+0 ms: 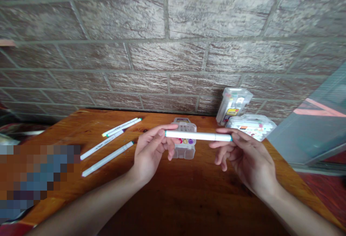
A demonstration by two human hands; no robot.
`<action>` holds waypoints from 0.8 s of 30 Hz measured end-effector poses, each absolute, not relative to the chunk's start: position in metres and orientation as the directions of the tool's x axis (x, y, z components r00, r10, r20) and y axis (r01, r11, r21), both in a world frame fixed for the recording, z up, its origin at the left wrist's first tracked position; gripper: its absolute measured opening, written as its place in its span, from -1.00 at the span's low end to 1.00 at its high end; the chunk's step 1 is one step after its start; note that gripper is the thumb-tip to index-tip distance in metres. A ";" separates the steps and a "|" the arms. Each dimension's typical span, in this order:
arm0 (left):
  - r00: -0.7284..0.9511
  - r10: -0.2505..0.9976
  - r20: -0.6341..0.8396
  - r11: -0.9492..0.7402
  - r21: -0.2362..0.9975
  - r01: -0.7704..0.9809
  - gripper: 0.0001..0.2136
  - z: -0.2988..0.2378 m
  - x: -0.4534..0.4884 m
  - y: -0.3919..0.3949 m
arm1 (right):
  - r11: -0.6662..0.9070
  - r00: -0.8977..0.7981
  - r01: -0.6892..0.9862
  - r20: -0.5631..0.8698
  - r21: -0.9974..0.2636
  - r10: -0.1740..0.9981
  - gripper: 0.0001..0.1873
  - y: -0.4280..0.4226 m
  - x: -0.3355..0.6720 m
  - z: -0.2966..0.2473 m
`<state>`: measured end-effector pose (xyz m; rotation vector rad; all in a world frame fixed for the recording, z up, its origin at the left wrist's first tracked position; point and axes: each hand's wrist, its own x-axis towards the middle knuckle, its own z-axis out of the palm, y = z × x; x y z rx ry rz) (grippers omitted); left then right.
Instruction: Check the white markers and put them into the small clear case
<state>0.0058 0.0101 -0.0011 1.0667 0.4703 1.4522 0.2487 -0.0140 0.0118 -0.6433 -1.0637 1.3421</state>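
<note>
A white marker pen (193,136) with teal ends is stretched level between my two hands, above the table. My left hand (151,149) pinches its left end between thumb and finger. At its right end, my right hand (250,158) has the same kind of pinch. Behind the marker, a small clear plastic case (184,153) lies on the table, partly hidden by the marker and my left fingers. Red, yellow and purple round marker ends show inside it.
Several markers (108,159) lie loose on the wooden table (173,200) to the left. An upright clear marker case (234,102) and a wider clear case (261,122) stand at the back right. A brick wall (167,56) rises behind the table.
</note>
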 end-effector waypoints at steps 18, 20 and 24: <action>0.114 0.922 0.371 -0.297 0.863 -0.408 -0.79 -0.006 0.005 0.010 | 0.249 -0.069 -0.339 0.288 -0.907 0.955 -0.79 -0.012 0.250 0.003; 0.116 0.920 0.375 -0.317 0.883 -0.346 -0.82 -0.006 0.005 0.009 | 0.266 -0.062 -0.315 0.299 -0.911 0.952 -0.81 -0.012 0.249 0.003; 0.093 0.931 0.353 -0.326 0.919 -0.224 -0.85 -0.001 0.007 0.008 | 0.292 -0.042 -0.265 0.313 -0.919 0.949 -0.84 -0.011 0.246 0.005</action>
